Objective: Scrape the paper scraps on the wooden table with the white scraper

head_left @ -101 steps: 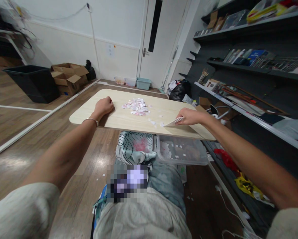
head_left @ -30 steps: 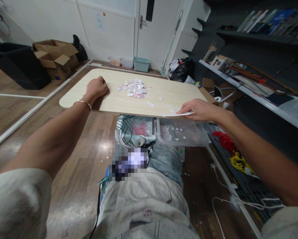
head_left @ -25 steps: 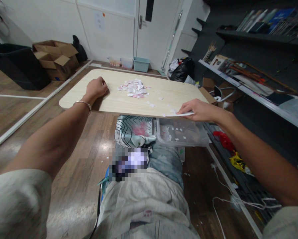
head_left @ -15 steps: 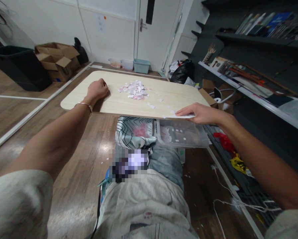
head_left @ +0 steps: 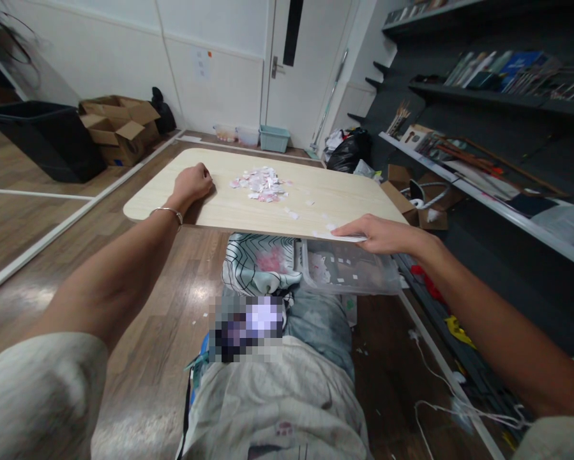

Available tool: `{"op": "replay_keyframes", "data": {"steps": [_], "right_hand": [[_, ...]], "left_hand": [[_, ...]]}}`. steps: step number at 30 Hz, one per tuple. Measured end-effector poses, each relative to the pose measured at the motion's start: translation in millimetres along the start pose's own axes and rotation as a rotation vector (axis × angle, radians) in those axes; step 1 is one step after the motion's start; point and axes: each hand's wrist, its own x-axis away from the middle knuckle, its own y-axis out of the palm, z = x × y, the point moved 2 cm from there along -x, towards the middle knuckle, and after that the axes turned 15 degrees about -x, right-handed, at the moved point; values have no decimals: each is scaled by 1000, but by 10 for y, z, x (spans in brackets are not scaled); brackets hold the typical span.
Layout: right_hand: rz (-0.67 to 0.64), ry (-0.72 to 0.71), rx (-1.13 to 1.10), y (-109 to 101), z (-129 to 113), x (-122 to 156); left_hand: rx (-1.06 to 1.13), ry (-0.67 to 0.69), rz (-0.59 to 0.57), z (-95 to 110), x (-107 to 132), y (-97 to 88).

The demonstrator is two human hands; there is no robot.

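My left hand [head_left: 193, 186] rests closed on the left part of the pale wooden table [head_left: 166, 185]; whatever its curled fingers may hold is hidden. At the table's front edge, my right hand [head_left: 380, 234] grips a flat white paper strip [head_left: 347, 236], fingers on top and thumb below. A heap of small white and pink paper scraps [head_left: 262, 184] lies mid-table, with a few loose scraps [head_left: 291, 214] between it and my right hand. Beneath that edge are a patterned cloth-lined container [head_left: 239, 259] with pink bits and a clear plastic box [head_left: 368, 271] holding white scraps.
A pixelated screen-like object [head_left: 253, 326] sits on my lap. Left stand a black bin [head_left: 47, 144] and open cardboard boxes [head_left: 124, 131]. Dark shelves [head_left: 459, 92] line the right side, above a white cord [head_left: 435, 377] on the floor. A teal bin [head_left: 274, 139] stands by the door.
The view has tilted slightly, so the scene sits lower. My right hand has shifted a little left along the table edge with the strip. My left hand stays in place.
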Motion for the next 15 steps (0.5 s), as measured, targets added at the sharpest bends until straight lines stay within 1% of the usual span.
{"op": "replay_keyframes", "data": {"steps": [2, 9, 15], "right_hand": [[-1, 3, 10, 6, -2, -7], [2, 8, 37, -20, 3, -30], [5, 0, 86, -107, -14, -178]], "left_hand": [[-8, -21, 18, 2, 4, 0], [5, -23, 35, -2, -10, 13], [-12, -19, 31, -26, -48, 51]]}}
